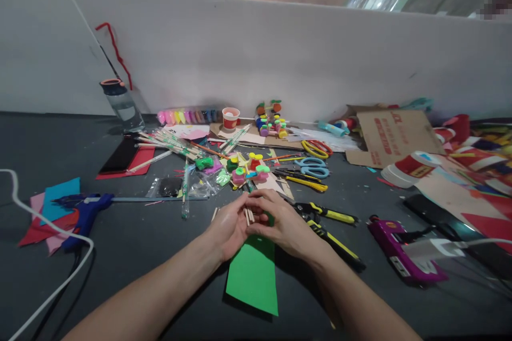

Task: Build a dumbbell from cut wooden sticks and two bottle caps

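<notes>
My left hand (232, 225) and my right hand (277, 218) meet near the middle of the dark table, above the far end of a green sheet (253, 274). Short pale wooden sticks (249, 217) stand between them, gathered in my left palm, with the curved fingers of my right hand around them. Another short pale stick (215, 214) lies just left of my left hand. Black-and-yellow pliers (334, 237) rest to the right of my right hand. Small colourful clay pieces (250, 170) are beyond my fingertips.
A blue glue gun (86, 218) and coloured paper (60, 200) lie at left, a white cable (90, 256) beside them. A water bottle (122, 106) stands at the back left. Scissors (314, 168), a cardboard piece (396, 136) and a purple power strip (404, 256) are at right.
</notes>
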